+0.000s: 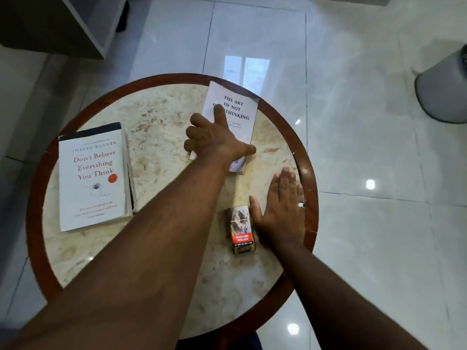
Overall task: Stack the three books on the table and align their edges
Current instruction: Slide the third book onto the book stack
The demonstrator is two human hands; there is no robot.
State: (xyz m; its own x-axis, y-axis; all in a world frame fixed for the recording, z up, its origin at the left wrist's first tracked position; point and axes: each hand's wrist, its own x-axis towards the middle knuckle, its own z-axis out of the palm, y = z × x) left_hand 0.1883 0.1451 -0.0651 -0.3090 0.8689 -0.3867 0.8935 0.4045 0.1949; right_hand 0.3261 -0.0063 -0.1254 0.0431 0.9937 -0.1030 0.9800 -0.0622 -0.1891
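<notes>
A white book titled "The Art of Not Overthinking" (238, 107) lies tilted at the far right of the round marble-topped table (161, 114), its far corner over the wooden rim. My left hand (214, 140) lies across it, forefinger stretched on the cover, the other fingers curled at its left edge and the thumb at its right edge. At the left lies a white book, "Don't Believe Everything You Think" (93, 183), on top of another book whose dark edge (101, 129) shows beneath. My right hand (280, 210) rests flat on the table near the right rim, holding nothing.
A cigarette pack (242, 231) lies on the table just left of my right hand. The wooden rim (38, 198) rings the marble top. A grey bin (444, 89) stands on the glossy tiled floor at right. Dark furniture (63, 21) fills the upper left.
</notes>
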